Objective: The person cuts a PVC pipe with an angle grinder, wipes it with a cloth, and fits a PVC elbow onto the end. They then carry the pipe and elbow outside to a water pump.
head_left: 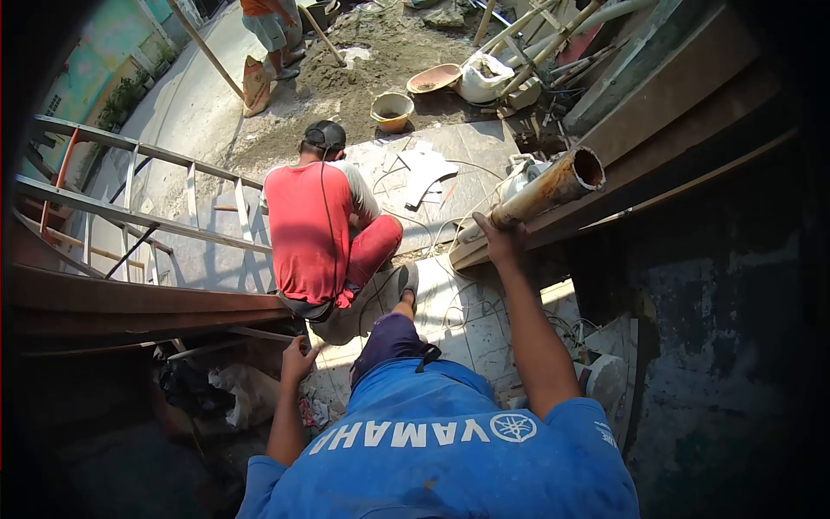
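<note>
My right hand [500, 242] is wrapped against the underside of a rusty metal pipe [546, 189], whose hollow end points up and to the right. Beside the pipe runs a long brown beam [657, 147]. My left hand [298, 359] hangs low at my side with its fingers curled together. A small dark shape shows at its fingertips, too small to make out. Just ahead of that hand squats a person in a red shirt [307, 229] and a black cap, back towards me; that person's hands are hidden.
An aluminium ladder [156, 221] leans across the left. Cables [450, 229] and a white torn sheet [425, 173] lie on the tiles. Farther off are a yellow bucket [392, 112], a shallow basin [434, 79], a sand heap [354, 82] and another person [266, 35] standing.
</note>
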A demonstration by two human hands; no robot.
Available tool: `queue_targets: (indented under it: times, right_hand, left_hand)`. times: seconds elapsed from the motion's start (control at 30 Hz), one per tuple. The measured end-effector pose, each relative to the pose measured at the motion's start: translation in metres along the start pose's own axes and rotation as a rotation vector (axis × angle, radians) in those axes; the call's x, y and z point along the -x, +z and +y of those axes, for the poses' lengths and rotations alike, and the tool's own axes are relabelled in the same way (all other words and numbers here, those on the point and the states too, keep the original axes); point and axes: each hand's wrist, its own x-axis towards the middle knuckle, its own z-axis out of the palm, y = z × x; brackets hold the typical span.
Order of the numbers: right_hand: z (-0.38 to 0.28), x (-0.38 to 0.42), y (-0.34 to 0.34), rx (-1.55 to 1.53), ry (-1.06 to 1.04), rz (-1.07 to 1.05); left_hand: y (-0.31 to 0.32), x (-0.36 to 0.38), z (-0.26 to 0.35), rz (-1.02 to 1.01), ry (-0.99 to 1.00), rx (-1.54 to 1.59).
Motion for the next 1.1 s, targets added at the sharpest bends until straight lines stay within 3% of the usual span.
queue_targets:
  times: [0.1, 0.2, 0.27, 0.33, 0.4, 0.53, 0.67, 0.73, 0.87, 0.93, 1.07, 1.1]
  right_hand:
    - [-0.018, -0.083, 0.034, -0.047, -0.063, 0.025]
    - [-0.029, -0.152, 0.051, -0.021, -0.081, 0.063]
    - [-0.033, -0.205, 0.057, 0.018, -0.095, 0.078]
    - [-0.026, -0.245, 0.059, 0.163, -0.220, 0.303]
    - [-0.038, -0.272, 0.050, 0.091, 0.025, 0.264]
    - [0.001, -0.323, 0.046, 0.098, -0.145, 0.381]
    - [0.033, -0.362, 0.052, 0.155, -0.018, 0.533]
    - [0.032, -0.371, 0.043, 0.082, 0.118, 0.457]
    - [0.093, -0.403, 0.040, 0.054, 0.205, 0.581]
    - [0.077, -0.395, 0.031, -0.007, 0.380, 0.531]
    - [0.128, -0.397, 0.019, -0.021, 0.413, 0.508]
    - [0.146, -0.401, 0.016, 0.149, 0.433, 0.528]
  left_hand:
    - [0.042, -0.044, 0.004, -0.388, -0.021, -0.069]
    - [0.075, -0.072, 0.013, -0.511, 0.026, -0.116]
    - [0.085, -0.083, 0.024, -0.501, -0.037, -0.034]
    - [0.078, -0.091, 0.045, -0.538, -0.091, 0.034]
    - [0.074, -0.099, 0.041, -0.515, -0.096, 0.061]
    - [0.051, -0.115, 0.031, -0.497, -0.157, 0.057]
    - [0.037, -0.123, 0.033, -0.469, -0.223, 0.083]
    - [0.041, -0.121, 0.021, -0.429, -0.271, 0.239]
    - [0.026, -0.106, 0.082, -0.336, -0.322, 0.343]
    - [0.026, -0.107, 0.102, -0.329, -0.315, 0.311]
    - [0.028, -0.139, 0.134, -0.340, -0.299, 0.256]
    - [0.027, -0.151, 0.143, -0.341, -0.290, 0.243]
